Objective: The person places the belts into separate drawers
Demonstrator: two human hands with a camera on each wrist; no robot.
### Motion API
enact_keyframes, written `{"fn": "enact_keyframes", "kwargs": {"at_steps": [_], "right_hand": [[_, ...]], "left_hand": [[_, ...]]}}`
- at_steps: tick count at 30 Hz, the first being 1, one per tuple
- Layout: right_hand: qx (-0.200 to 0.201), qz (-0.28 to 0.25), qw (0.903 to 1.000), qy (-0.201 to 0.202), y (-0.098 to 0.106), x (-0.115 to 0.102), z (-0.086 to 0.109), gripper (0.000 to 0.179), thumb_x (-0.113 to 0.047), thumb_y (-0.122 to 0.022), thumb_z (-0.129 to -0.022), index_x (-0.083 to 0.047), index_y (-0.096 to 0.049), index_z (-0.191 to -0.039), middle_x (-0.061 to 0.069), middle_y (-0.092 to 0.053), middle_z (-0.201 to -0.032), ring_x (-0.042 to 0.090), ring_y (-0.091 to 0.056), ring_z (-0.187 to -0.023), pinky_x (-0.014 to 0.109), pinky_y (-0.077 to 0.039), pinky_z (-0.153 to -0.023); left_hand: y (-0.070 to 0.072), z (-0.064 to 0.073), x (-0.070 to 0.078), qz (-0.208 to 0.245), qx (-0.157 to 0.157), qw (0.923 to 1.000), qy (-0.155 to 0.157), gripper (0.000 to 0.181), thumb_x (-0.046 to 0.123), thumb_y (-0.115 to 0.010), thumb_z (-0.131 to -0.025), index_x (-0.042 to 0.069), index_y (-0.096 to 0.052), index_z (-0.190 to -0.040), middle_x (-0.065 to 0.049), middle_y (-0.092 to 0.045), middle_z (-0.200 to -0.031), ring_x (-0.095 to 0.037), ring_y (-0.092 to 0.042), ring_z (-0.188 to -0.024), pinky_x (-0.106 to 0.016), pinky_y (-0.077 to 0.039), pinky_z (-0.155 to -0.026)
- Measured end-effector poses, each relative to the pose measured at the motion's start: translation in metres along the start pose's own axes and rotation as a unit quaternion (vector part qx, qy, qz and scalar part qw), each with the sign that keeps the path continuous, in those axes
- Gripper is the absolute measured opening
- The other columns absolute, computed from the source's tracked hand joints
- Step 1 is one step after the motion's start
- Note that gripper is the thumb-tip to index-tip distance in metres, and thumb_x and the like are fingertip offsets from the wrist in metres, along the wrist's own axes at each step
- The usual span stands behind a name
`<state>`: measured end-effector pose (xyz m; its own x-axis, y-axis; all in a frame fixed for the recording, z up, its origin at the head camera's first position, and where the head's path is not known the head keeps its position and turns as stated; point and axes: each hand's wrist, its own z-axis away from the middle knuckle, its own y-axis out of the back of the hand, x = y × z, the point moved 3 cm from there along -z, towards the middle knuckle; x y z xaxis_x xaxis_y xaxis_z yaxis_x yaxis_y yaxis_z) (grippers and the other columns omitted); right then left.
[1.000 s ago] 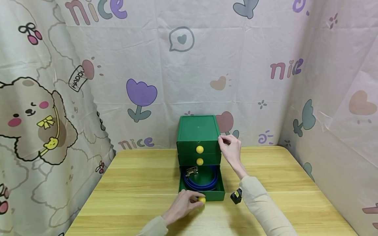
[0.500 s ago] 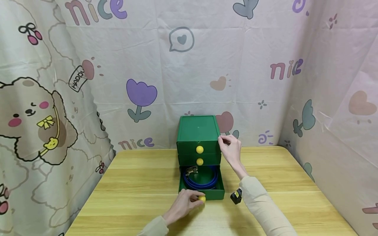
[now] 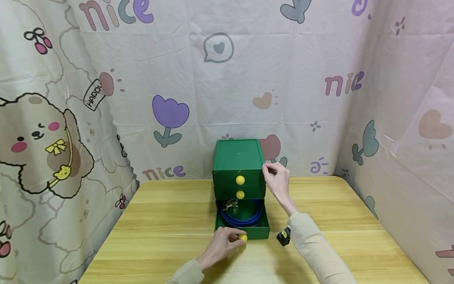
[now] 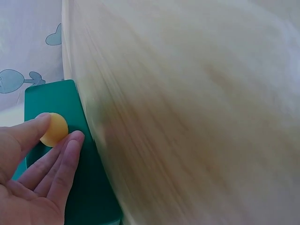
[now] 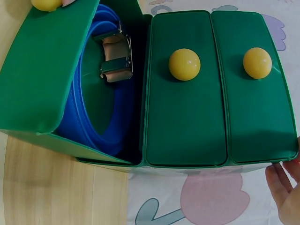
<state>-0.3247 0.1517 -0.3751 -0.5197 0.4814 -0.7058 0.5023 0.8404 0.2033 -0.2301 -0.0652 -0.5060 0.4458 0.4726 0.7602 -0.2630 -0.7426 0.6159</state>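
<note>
A green drawer cabinet (image 3: 238,154) with yellow ball knobs stands on the table, its bottom drawer (image 3: 258,233) pulled out. Inside that drawer lies a coiled blue belt (image 3: 244,224), its metal buckle (image 5: 117,58) towards the back left. My left hand (image 3: 220,244) pinches the bottom drawer's yellow knob (image 4: 56,130) between thumb and fingers. At the cabinet's upper right front corner, my right hand (image 3: 277,179) grips the edge with thumb and fingertips. The upper two drawers are closed, so their insides are hidden.
A small black object with a yellow patch (image 3: 283,236) lies on the table right of the drawer, next to my right sleeve (image 3: 312,240). Behind the wooden table (image 3: 170,213) hangs a printed cloth (image 3: 227,90), which also covers both sides.
The bottom drawer has slid slightly inward, with my left hand keeping its pinch on the knob. My right hand stays at the cabinet's corner.
</note>
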Motion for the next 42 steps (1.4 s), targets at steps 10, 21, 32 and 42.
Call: {"fn": "enact_keyframes", "kwargs": {"at_steps": [10,21,32,42], "right_hand": [[-0.003,-0.001,1.0000,0.001,0.000,0.001,0.000,0.014,-0.009,-0.072,-0.090,0.001,-0.080,-0.095,0.017,-0.075,-0.088,0.032,-0.075,-0.079,0.001,-0.047,-0.071],[0.000,-0.002,1.0000,0.003,0.000,0.000,0.000,0.013,-0.009,-0.072,-0.090,0.001,-0.081,-0.095,0.016,-0.075,-0.086,0.032,-0.075,-0.078,0.002,-0.048,-0.070],[-0.007,-0.006,1.0000,-0.001,0.000,0.001,0.001,0.014,-0.008,-0.072,-0.090,0.002,-0.080,-0.096,0.017,-0.075,-0.088,0.032,-0.075,-0.079,0.001,-0.047,-0.070],[-0.006,0.005,1.0000,0.005,0.000,0.002,0.000,0.015,-0.010,-0.072,-0.091,0.000,-0.081,-0.096,0.016,-0.075,-0.088,0.029,-0.075,-0.080,0.011,-0.055,-0.073]], "left_hand": [[-0.001,-0.003,0.000,-0.001,0.009,0.9999,-0.007,0.026,0.018,-0.073,-0.091,0.007,-0.076,-0.115,-0.006,-0.080,-0.092,0.002,-0.066,-0.072,-0.015,-0.051,-0.065],[-0.001,-0.006,-0.003,0.010,0.022,0.9995,0.019,0.025,0.016,-0.072,-0.092,0.008,-0.076,-0.116,-0.002,-0.067,-0.069,0.004,-0.046,-0.063,-0.015,-0.039,-0.062],[-0.002,-0.008,-0.003,0.022,0.032,0.9990,0.022,0.027,0.013,-0.071,-0.093,0.005,-0.074,-0.118,-0.008,-0.075,-0.080,0.004,-0.049,-0.061,-0.014,-0.044,-0.059],[-0.001,-0.011,-0.005,0.025,0.048,0.9984,0.015,0.028,0.016,-0.071,-0.093,0.005,-0.074,-0.119,-0.009,-0.079,-0.098,0.003,-0.062,-0.076,-0.016,-0.053,-0.070]]}}
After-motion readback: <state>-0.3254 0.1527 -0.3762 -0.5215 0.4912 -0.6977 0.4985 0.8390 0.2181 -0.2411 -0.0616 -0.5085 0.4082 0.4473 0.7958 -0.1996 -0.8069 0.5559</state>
